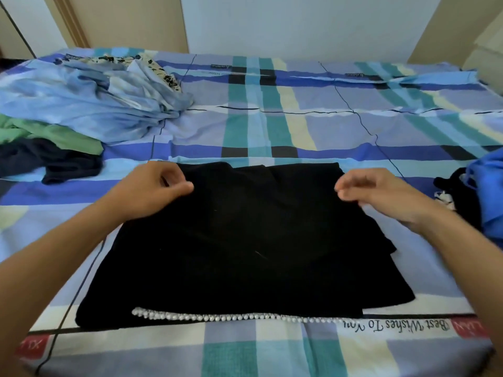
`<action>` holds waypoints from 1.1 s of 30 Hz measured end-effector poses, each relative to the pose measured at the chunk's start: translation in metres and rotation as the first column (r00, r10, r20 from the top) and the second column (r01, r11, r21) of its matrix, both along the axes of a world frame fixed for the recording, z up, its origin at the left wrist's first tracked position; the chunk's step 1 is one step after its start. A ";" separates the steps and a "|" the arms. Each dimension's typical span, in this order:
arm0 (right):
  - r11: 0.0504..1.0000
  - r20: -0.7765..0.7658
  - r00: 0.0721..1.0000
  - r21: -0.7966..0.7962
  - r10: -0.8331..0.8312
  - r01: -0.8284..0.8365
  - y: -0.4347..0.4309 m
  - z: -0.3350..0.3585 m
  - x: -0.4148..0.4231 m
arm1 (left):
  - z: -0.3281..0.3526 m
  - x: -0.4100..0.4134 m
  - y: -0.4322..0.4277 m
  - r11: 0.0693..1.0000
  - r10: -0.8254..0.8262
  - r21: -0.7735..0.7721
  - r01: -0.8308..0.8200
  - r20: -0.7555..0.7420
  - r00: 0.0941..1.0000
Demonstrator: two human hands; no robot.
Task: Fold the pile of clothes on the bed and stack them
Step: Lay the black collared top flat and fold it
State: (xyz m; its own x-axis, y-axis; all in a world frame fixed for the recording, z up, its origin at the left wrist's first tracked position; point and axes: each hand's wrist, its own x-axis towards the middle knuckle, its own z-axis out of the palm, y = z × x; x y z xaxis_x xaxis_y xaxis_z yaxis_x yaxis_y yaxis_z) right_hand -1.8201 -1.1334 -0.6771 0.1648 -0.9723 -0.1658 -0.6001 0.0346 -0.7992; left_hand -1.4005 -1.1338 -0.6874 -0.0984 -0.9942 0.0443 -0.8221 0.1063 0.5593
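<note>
Black garment point(245, 240) flat on bed point(299, 126), near edge, spread for folding; pearl trim point(231, 317) nearest. Left hand point(155, 189) pinches far-left corner; right hand point(381, 197) fingers curled at far-right corner, grip unclear. Unfolded pile point(81, 104) far left.

Soft, even daylight filled the room — no harsh glare, and only faint shadows lay under the forearms. The black garment point(245, 240) read as a nearly featureless dark mass, its folds lost in underexposure. The wide lens bowed the bed point(299, 123) edges and stretched the arms at the lower corners. The fingertips of the right hand point(381, 197) were slightly motion-blurred — the rest was mildly soft overall.
</note>
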 end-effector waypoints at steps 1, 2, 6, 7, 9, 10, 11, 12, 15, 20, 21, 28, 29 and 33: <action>0.985 -0.002 0.988 -0.080 -0.156 0.156 -0.010 -0.010 0.002 | -0.010 0.002 -0.013 0.989 0.117 -0.092 -0.115 0.013 0.993; 0.957 0.003 0.964 -0.117 -0.266 0.265 -0.020 -0.020 0.001 | -0.021 0.005 -0.024 0.973 0.199 -0.122 -0.194 0.028 0.980; 0.922 -0.035 0.923 -0.079 -0.382 0.379 -0.048 -0.053 -0.011 | -0.044 0.003 -0.047 0.933 0.359 -0.061 -0.355 0.085 0.929; 0.924 -0.069 0.923 -0.080 -0.378 0.373 -0.050 -0.056 -0.010 | -0.045 0.002 -0.049 0.925 0.379 -0.065 -0.375 0.081 0.922; 0.924 -0.107 0.919 -0.095 -0.380 0.371 -0.053 -0.060 -0.006 | -0.045 0.004 -0.052 0.924 0.376 -0.087 -0.371 0.040 0.926; 0.920 -0.107 0.916 -0.108 -0.386 0.376 -0.054 -0.061 -0.004 | -0.045 0.005 -0.051 0.931 0.355 -0.099 -0.352 0.012 0.935; 0.920 -0.095 0.918 -0.118 -0.385 0.374 -0.057 -0.062 0.000 | -0.044 0.008 -0.052 0.936 0.335 -0.109 -0.334 -0.017 0.942; 0.922 -0.089 0.921 -0.120 -0.379 0.368 -0.058 -0.061 0.003 | -0.043 0.009 -0.053 0.942 0.314 -0.111 -0.317 -0.040 0.949; 0.934 -0.056 0.942 -0.158 -0.332 0.320 -0.066 -0.061 0.011 | -0.040 0.014 -0.055 0.954 0.271 -0.103 -0.281 -0.096 0.958; 0.868 0.032 0.892 -0.215 -0.452 0.448 -0.070 -0.064 0.000 | -0.037 0.026 -0.061 0.927 0.312 -0.181 -0.329 -0.119 0.943; 0.843 0.040 0.869 -0.223 -0.493 0.489 -0.071 -0.063 -0.004 | -0.037 0.029 -0.063 0.918 0.328 -0.195 -0.345 -0.112 0.938; 0.852 -0.017 0.855 -0.085 -0.519 0.516 -0.070 -0.058 -0.006 | -0.054 0.032 -0.066 0.921 0.373 -0.178 -0.346 0.153 0.915; 0.864 0.002 0.864 -0.016 -0.503 0.503 -0.066 -0.053 -0.007 | -0.052 0.026 -0.063 0.922 0.361 -0.231 -0.310 0.228 0.904; 0.905 -0.008 0.928 0.221 -0.372 0.364 -0.042 -0.026 -0.013 | -0.028 -0.027 -0.032 0.954 0.103 -0.299 -0.011 0.293 0.950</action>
State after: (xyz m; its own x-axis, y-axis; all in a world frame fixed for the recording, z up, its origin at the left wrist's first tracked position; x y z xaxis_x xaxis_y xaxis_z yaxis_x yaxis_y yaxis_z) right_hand -1.8331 -1.1757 -0.7028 -0.1888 -0.9064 -0.3778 -0.4843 0.4207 -0.7671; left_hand -1.4273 -1.1654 -0.7151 -0.0966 -0.9464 0.3083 -0.9563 0.1741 0.2349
